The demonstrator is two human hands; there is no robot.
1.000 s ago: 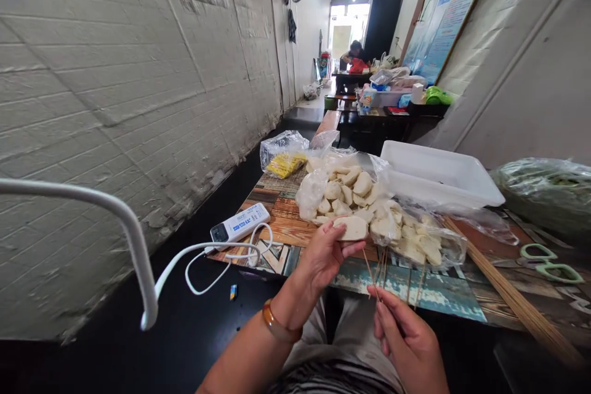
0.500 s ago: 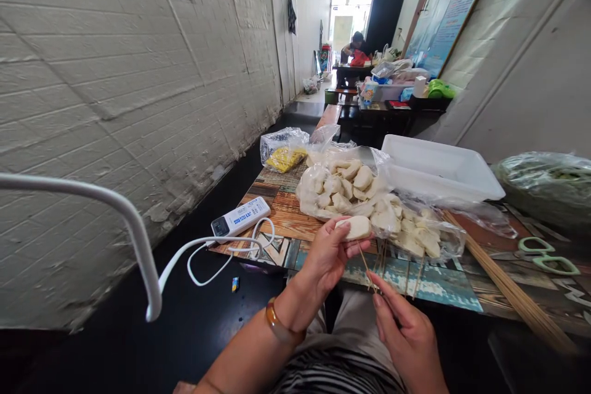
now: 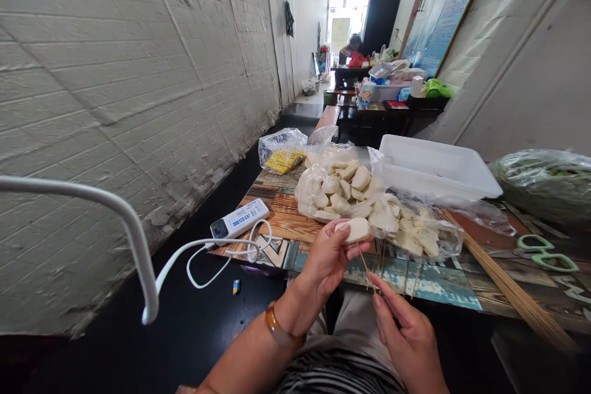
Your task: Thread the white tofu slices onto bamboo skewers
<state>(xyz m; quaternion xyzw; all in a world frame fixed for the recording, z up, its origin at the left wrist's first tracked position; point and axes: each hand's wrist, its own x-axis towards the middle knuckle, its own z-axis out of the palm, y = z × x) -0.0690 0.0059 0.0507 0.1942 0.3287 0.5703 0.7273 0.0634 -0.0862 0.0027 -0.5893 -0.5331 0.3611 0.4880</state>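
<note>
A pale, flat oval slice of food (image 3: 355, 230) is pinched between the thumb and fingers of my left hand (image 3: 329, 258). My right hand (image 3: 402, 319) grips a thin wooden skewer (image 3: 364, 260) whose upper end meets the slice's lower edge; how deep it goes in, I cannot tell. Just beyond my hands, a clear plastic bag (image 3: 311, 192) lies open with many similar pale pieces (image 3: 346, 188). More pieces (image 3: 410, 228) lie to its right, some with skewers (image 3: 418, 271) sticking out toward me over the table edge.
Right of the food lie a bundle of bare skewers (image 3: 503, 277) and green-handled scissors (image 3: 547, 252). A white plastic tub (image 3: 438, 166) stands behind. On the left are a white power bank (image 3: 240, 218) with a cable and a bag with yellow contents (image 3: 284, 160). A person (image 3: 354, 52) sits far back.
The view has shifted very slightly. Both hands, the slice and the skewer stay nearly in the same place.
</note>
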